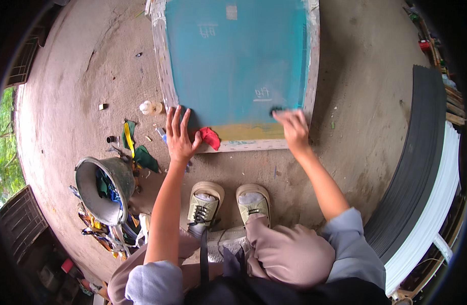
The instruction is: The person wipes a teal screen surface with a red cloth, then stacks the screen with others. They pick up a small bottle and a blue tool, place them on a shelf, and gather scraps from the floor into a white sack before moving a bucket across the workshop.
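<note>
A large screen-printing frame (238, 146) with teal mesh and a pale, worn border lies in front of me. My left hand (180, 136) rests on its near left corner, fingers spread and nothing held. Beside that thumb lies a red scrap of cloth (210, 138), partly over the frame's edge. Over the near right part of the mesh, my right hand (293, 128) pinches a small dark wad (277, 110) against the surface. Whether the wad is cloth or a brush, I cannot tell. A mustard-coloured band (248, 131) runs along the near edge of the mesh.
Left of the frame stands a small clear bottle (151, 107) with a white cap. A tipped grey bucket (122, 175) holds scraps, with more fabric scraps (145, 158) around it. Dark corrugated sheets (414, 152) and white ones (443, 193) curve along the right side.
</note>
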